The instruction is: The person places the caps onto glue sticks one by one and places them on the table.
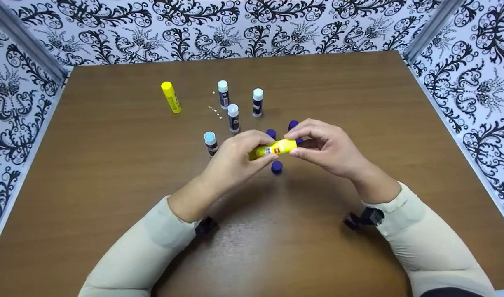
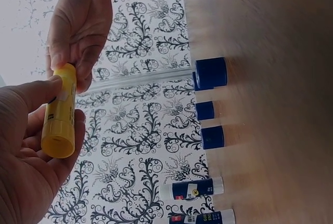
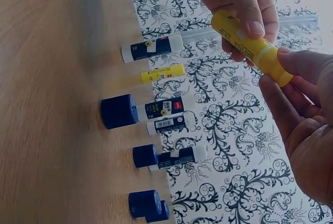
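A yellow glue stick is held sideways above the table between both hands. My left hand grips its body, thumb on one side and fingers around the other. At the opposite end, my right hand pinches the yellow cap between thumb and fingers. A seam between cap and body shows in the right wrist view. In the left wrist view, the hollow base of the stick faces the camera. Several blue caps stand on the table beneath and around the hands, some partly hidden by them.
Several navy-labelled glue sticks with pale tops stand upright left of and beyond the hands. Farther left stands another yellow glue stick. Small white crumbs lie near the navy sticks. Patterned walls border the brown table.
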Tool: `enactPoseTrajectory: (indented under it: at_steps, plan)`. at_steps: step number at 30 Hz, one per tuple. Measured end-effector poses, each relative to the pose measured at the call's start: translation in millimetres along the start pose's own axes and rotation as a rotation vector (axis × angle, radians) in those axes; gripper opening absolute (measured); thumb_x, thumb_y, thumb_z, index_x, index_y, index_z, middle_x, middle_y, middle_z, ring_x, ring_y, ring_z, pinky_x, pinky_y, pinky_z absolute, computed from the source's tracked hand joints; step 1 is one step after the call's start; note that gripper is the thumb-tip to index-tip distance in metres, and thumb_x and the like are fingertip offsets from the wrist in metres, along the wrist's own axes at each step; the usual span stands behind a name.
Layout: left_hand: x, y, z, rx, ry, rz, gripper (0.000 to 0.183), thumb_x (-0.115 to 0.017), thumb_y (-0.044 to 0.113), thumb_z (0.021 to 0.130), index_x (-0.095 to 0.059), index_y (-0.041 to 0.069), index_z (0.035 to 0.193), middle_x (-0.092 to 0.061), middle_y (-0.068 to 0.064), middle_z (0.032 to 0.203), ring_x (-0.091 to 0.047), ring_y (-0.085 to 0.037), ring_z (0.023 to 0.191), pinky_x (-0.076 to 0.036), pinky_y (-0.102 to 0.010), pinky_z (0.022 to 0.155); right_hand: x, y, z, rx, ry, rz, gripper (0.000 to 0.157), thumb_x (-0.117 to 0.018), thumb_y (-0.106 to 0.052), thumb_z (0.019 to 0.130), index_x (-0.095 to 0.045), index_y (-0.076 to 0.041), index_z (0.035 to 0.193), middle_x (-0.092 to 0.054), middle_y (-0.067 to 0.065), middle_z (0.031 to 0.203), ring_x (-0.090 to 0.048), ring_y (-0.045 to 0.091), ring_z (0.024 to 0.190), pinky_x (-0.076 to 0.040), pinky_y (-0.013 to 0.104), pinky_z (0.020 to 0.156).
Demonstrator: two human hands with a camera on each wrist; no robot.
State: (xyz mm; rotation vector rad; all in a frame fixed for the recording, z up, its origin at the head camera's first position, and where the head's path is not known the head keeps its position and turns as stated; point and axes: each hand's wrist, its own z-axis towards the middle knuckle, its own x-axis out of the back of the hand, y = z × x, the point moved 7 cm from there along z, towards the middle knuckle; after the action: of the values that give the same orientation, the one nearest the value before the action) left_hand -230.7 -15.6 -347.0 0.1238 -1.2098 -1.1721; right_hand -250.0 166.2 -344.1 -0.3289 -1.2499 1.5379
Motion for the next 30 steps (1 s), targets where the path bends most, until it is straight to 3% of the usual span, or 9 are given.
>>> enactPoseTrajectory:
  at_steps: [8, 23, 30]
  plan:
    - [0.4, 2.2, -0.7, -0.007, 0.01, 0.004, 0.026, -0.082, 0.018, 0.091, -0.075, 0.005, 0.113, -0.074, -0.007, 0.117, -0.069, -0.019, 0.103, -0.059, -0.025, 0.087, -1.8, -1.3, -0.5, 0.021, -0.004, -0.022, 0.034, -0.08, 0.011, 0.083, -0.075, 0.002, 0.115, -0.07, 0.015, 0.11, -0.07, 0.015, 0.101, -0.063, 0.028, 0.085]
    - [2.2, 11.2, -3.2, -0.18, 0.095, 0.089, 0.027, -0.083, 0.015, 0.089, -0.075, 0.001, 0.111, -0.076, -0.011, 0.116, -0.071, -0.022, 0.111, -0.058, -0.025, 0.096, -4.3, -8.0, -3.6, 0.021, 0.096, 0.022, 0.03, -0.083, 0.01, 0.08, -0.077, 0.005, 0.11, -0.072, 0.01, 0.106, -0.072, 0.016, 0.097, -0.064, 0.031, 0.081]
    - [1.2, 11.8, -3.8, -0.185, 0.092, 0.101, 0.028, -0.084, 0.015, 0.088, -0.075, 0.002, 0.111, -0.076, -0.01, 0.116, -0.071, -0.021, 0.111, -0.058, -0.024, 0.097, -4.8, -8.6, -3.4, 0.007, 0.095, 0.024, 0.031, -0.082, 0.012, 0.079, -0.077, 0.005, 0.109, -0.072, 0.007, 0.104, -0.072, 0.016, 0.096, -0.063, 0.029, 0.08]
